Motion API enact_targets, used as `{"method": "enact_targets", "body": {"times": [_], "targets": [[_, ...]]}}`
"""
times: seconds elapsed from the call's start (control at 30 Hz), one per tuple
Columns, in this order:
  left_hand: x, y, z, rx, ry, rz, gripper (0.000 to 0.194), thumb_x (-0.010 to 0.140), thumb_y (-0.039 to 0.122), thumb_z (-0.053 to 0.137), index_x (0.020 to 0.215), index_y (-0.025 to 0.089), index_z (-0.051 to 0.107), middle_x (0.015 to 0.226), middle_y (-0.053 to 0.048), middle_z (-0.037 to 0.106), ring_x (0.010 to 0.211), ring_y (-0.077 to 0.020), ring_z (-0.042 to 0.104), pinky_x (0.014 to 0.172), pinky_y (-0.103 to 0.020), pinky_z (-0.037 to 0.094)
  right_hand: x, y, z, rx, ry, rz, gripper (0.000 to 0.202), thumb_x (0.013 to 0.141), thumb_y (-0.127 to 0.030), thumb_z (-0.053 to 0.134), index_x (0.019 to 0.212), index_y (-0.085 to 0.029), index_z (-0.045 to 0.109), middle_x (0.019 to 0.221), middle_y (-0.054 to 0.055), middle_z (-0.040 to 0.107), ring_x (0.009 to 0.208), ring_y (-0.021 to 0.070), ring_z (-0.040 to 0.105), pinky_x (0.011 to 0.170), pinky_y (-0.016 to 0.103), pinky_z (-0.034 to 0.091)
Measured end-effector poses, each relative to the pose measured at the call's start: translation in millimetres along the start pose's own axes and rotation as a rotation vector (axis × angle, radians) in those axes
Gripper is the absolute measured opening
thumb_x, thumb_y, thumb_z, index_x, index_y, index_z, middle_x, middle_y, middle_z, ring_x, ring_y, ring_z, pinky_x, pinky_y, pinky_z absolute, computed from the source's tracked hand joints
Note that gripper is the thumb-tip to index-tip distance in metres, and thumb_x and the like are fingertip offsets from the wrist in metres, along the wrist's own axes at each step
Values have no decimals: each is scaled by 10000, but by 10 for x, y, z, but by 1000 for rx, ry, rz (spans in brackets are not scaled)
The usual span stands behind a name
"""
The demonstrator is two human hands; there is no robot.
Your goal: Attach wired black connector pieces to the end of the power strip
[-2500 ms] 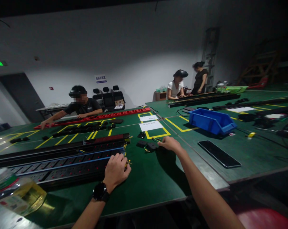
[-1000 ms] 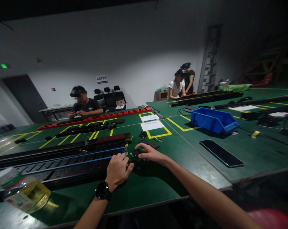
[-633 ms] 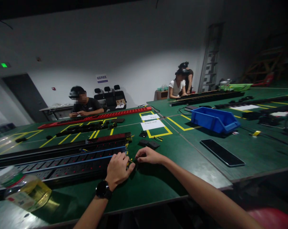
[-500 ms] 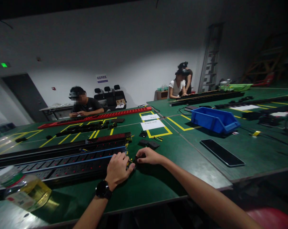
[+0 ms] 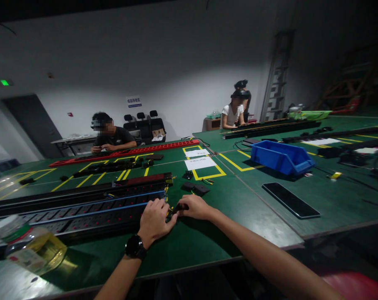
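Your left hand [image 5: 154, 220] rests at the near end of the long black power strip [image 5: 82, 212], knuckles up, fingers curled onto the strip's end. The watch [image 5: 134, 247] sits on that wrist. Your right hand [image 5: 193, 207] lies just at 3 o'clock of the left, almost touching it, fingers bent and pinched on a small black part [image 5: 176, 208] that sits between the two hands. A bit of yellow wire [image 5: 168, 213] shows at the strip's end, right where your fingertips meet. How much of the part the right hand grips is hard to tell; most of it is hidden under the fingers. Whether the left hand truly grips the strip or only presses on it, you cannot tell.

At 12 o'clock of your right hand, near it, two more black parts [image 5: 197, 188] lie on the green bench [image 5: 207, 246]. Further at 12 o'clock lie white sheets [image 5: 199, 163] inside yellow tape. At 2 o'clock, well apart, stands a blue bin [image 5: 281, 157], and at 3 o'clock a flat black slab [image 5: 291, 200]. At 9 o'clock, near the bench edge, lies a bottle [image 5: 26, 246] of yellow liquid.

Across the bench at 11 o'clock a person [image 5: 109, 135] sits behind a red strip [image 5: 126, 153].
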State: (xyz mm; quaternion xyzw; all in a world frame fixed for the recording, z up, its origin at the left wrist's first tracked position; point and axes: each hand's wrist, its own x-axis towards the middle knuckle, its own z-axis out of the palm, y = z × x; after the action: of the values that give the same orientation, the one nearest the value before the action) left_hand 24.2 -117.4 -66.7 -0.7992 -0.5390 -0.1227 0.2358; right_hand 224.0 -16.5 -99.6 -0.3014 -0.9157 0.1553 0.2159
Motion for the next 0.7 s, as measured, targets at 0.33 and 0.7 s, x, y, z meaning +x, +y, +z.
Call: {"method": "enact_targets", "body": {"times": [0.33,0.7], "targets": [[-1,-31,38,18,12,2,119,874,265,587,836,189,671,915,-101,664,909,-274,579,801,-419,404,67,-261,22,-151,11,96,299,952,-517,650,1008,-231,718,980,34,719,865,176,652,663,249,362],[-7,-34,61,39,13,-1,129,881,266,588,846,182,679,928,-105,674,905,-280,579,802,-436,416,69,-281,45,-181,3,111,309,972,-527,611,1021,-235,698,997,38,748,902,195,686,666,259,370]]}}
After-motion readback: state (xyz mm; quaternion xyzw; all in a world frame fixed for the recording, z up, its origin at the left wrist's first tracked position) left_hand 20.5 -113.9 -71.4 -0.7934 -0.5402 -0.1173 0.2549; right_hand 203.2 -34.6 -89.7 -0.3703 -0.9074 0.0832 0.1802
